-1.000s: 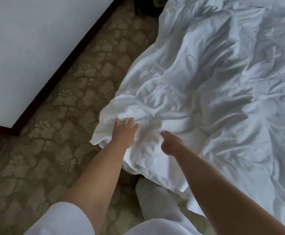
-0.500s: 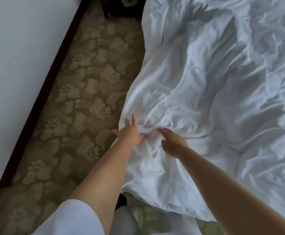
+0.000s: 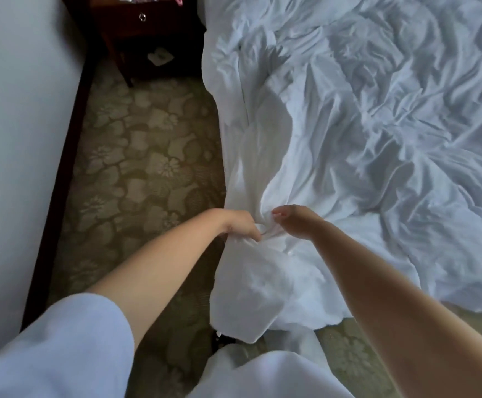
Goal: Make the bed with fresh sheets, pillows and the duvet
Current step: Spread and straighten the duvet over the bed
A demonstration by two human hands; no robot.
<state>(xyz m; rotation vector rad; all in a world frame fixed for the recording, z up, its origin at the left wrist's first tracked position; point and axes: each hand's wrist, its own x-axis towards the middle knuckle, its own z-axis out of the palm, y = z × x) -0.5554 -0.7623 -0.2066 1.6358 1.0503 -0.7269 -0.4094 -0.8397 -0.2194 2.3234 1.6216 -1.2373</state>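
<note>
Head view: both hands bunched the white duvet at the bed's near left corner.

Left hand (image 3: 241,226) gripped a fold of the duvet (image 3: 363,145), fingers curled into the cloth; right hand (image 3: 290,221) pinched the same bunch just beside it, w/ fingertips nearly touching. Duvet lay crumpled across the bed, its corner hanging over the patterned carpet (image 3: 136,168). Dark nightstand (image 3: 145,38) stood at top left, by the bed.
</note>
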